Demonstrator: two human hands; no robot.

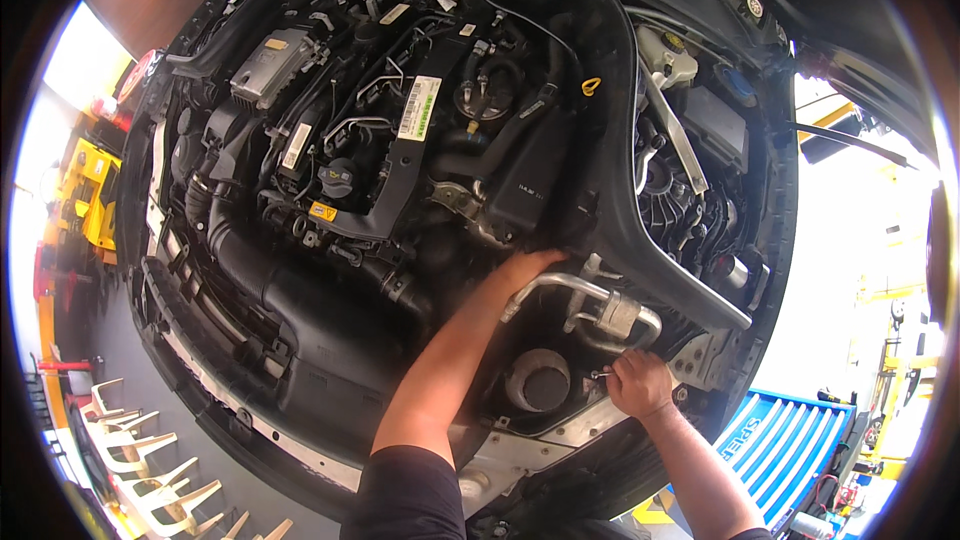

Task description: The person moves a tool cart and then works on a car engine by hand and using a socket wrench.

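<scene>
R hand (pixel 640 383), lower right of ctr, fingers curled on a small shiny metal pc (pixel 601 375); L hand (pixel 537 262) at ctr by the silver pipe (pixel 575 282), fingertips hidden, grip can't tell. Prob best w/ light, square pressure. Upper right: capped pale reservoir (pixel 660 59), contents n/v.

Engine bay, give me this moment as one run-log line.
Left hand: between black box and silver pipe, fingertips hidden | Right hand: curled by the pipe's lower bend, grip unclear | Also: black cap
</scene>
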